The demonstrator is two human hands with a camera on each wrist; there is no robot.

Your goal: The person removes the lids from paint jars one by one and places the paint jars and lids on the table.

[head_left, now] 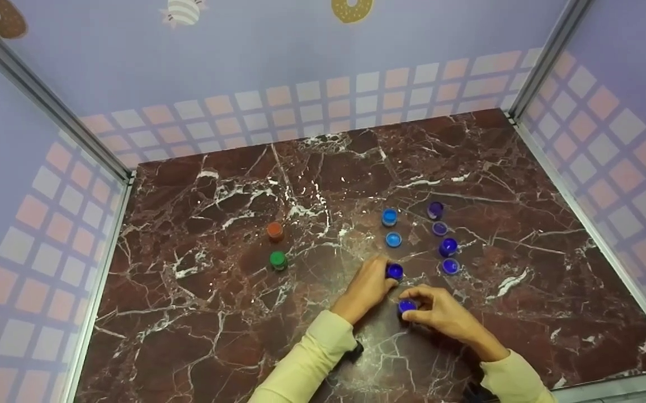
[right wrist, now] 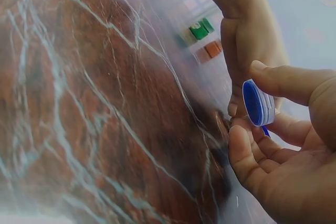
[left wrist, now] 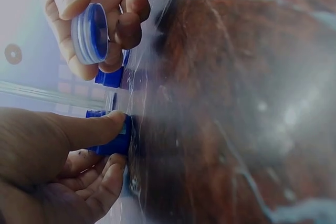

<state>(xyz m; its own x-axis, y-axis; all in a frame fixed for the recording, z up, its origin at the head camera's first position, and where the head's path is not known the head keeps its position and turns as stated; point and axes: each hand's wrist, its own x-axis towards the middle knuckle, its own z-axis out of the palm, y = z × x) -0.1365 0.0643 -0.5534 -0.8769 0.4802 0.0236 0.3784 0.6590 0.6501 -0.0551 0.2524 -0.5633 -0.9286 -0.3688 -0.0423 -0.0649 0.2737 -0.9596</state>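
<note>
Pinched in the right hand [head_left: 440, 313], a blue cap [head_left: 406, 305] is held tilted on edge just off the marble table [head_left: 216, 313]; its small blue bottle [head_left: 394, 271], gripped upright by the left hand [head_left: 364, 288], stands just beyond.

No text, label, brand, number or sign can be read in any of the views: the blue cap [head_left: 406, 305] pinched in the right hand [head_left: 446, 314], the dark blue bottle [head_left: 394, 271] held by the left hand [head_left: 364, 290] and the marble tabletop [head_left: 199, 313] all show plain surfaces, and the walls bear only pictures, no lettering
</note>
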